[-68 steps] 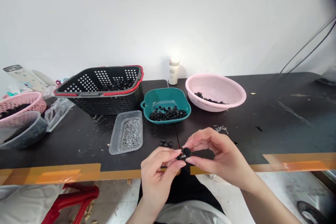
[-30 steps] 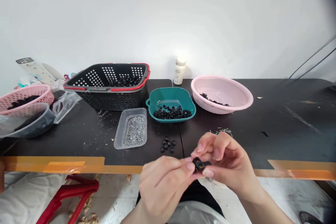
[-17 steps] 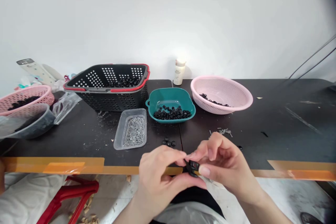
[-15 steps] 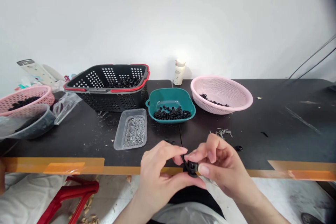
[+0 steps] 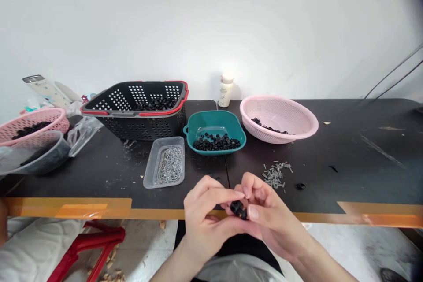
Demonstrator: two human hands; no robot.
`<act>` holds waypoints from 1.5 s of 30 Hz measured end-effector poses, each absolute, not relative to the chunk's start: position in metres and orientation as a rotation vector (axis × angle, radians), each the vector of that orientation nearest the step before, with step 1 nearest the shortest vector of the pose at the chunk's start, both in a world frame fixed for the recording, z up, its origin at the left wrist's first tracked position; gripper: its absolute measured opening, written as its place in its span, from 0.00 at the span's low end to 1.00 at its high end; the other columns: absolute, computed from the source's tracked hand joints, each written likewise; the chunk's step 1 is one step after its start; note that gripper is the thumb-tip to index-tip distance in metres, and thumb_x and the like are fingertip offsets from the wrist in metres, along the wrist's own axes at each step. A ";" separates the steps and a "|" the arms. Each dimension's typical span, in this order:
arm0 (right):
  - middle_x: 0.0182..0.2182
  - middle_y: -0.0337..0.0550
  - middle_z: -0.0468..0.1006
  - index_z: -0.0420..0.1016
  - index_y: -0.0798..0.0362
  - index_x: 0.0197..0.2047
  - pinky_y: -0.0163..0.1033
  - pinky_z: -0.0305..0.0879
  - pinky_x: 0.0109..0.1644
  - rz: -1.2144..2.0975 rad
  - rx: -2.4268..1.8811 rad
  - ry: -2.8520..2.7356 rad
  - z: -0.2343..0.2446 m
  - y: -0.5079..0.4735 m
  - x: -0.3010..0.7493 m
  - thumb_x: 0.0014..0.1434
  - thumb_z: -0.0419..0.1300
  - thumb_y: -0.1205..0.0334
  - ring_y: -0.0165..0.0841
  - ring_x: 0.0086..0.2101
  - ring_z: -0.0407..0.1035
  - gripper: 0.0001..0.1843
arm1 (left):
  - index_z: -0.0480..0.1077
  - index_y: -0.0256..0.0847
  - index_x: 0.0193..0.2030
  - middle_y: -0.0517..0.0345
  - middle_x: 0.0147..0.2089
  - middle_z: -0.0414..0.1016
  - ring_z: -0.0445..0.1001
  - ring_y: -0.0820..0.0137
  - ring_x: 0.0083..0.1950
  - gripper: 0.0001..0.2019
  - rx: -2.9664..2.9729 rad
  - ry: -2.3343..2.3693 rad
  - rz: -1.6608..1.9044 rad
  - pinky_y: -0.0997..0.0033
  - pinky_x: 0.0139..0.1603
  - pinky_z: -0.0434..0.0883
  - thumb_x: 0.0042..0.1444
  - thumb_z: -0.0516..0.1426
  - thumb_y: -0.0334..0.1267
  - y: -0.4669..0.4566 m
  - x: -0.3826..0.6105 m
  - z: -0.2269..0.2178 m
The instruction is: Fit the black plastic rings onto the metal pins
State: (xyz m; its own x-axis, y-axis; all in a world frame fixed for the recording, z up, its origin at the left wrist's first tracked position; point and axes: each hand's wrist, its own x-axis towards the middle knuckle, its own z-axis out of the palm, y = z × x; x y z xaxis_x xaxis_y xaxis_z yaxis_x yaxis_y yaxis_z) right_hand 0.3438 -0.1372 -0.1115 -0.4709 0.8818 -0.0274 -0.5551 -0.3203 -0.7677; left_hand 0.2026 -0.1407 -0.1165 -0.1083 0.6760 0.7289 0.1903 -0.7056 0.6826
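Note:
Both hands meet just above the table's front edge, around a small black plastic part (image 5: 238, 208). My left hand (image 5: 211, 211) is closed, with the part between its thumb and forefinger. My right hand (image 5: 269, 216) presses on the part's right side with the thumb, its other fingers curled behind. What lies between the right fingertips is partly hidden. Beyond my right hand lies a loose pile of small metal pins (image 5: 276, 174), with a single black part (image 5: 300, 186) to the right of it.
A clear tray (image 5: 148, 172) holds many metal pins. Black parts lie in a teal basin (image 5: 216, 152), a pink basket (image 5: 310, 130) and a dark basket (image 5: 148, 128). A white bottle (image 5: 225, 91) stands by the wall. A red stool (image 5: 99, 246) is below at left.
My right hand has moved slightly left and closer to my left hand. The black part has turned in the fingers. More of the pin pile shows now.

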 end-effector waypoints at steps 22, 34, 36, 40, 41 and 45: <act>0.31 0.37 0.82 0.84 0.40 0.39 0.27 0.72 0.31 1.113 -0.778 -1.509 -0.107 -0.145 0.361 0.53 0.69 0.69 0.26 0.29 0.75 0.13 | 0.77 0.38 0.41 0.61 0.30 0.78 0.73 0.75 0.30 0.11 2.208 0.965 1.802 0.74 0.32 0.74 0.50 0.67 0.36 -0.141 0.186 -0.116; 0.30 0.39 0.82 0.82 0.42 0.43 0.31 0.73 0.29 0.877 -0.735 -1.594 -0.103 -0.153 0.357 0.52 0.66 0.77 0.30 0.28 0.75 0.20 | 0.80 0.45 0.43 0.61 0.27 0.76 0.75 0.73 0.28 0.15 1.903 0.837 1.826 0.75 0.25 0.72 0.46 0.69 0.38 -0.140 0.192 -0.122; 0.29 0.38 0.82 0.82 0.42 0.43 0.31 0.72 0.29 0.892 -0.767 -1.569 -0.102 -0.155 0.355 0.52 0.67 0.76 0.30 0.27 0.75 0.19 | 0.80 0.46 0.44 0.61 0.26 0.76 0.75 0.73 0.27 0.16 1.863 0.823 1.834 0.75 0.25 0.72 0.45 0.69 0.40 -0.140 0.193 -0.122; 0.30 0.38 0.82 0.82 0.42 0.42 0.29 0.70 0.30 0.958 -0.774 -1.595 -0.099 -0.151 0.356 0.53 0.67 0.75 0.28 0.28 0.75 0.18 | 0.79 0.42 0.44 0.61 0.27 0.77 0.75 0.73 0.30 0.17 1.960 0.832 1.934 0.73 0.29 0.74 0.45 0.68 0.40 -0.140 0.191 -0.121; 0.31 0.38 0.82 0.83 0.42 0.42 0.29 0.71 0.31 0.984 -0.769 -1.606 -0.098 -0.150 0.357 0.53 0.67 0.74 0.28 0.29 0.75 0.18 | 0.79 0.41 0.44 0.61 0.27 0.77 0.74 0.73 0.30 0.17 2.000 0.830 1.950 0.73 0.30 0.75 0.45 0.68 0.40 -0.139 0.191 -0.120; 0.31 0.38 0.82 0.83 0.42 0.40 0.31 0.72 0.34 1.122 -0.770 -1.624 -0.089 -0.143 0.362 0.52 0.69 0.73 0.29 0.30 0.76 0.16 | 0.78 0.37 0.41 0.61 0.27 0.76 0.73 0.74 0.30 0.15 2.087 0.808 1.946 0.74 0.30 0.74 0.48 0.67 0.41 -0.138 0.188 -0.119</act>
State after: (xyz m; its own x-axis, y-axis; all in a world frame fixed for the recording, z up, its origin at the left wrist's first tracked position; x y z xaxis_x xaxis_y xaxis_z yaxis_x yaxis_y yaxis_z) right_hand 0.3621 -0.1429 -0.0892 -0.3200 0.8757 0.3616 -0.0289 0.3725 -0.9276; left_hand 0.1880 -0.1377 -0.1194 -0.0015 0.4951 0.8688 0.2656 -0.8374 0.4777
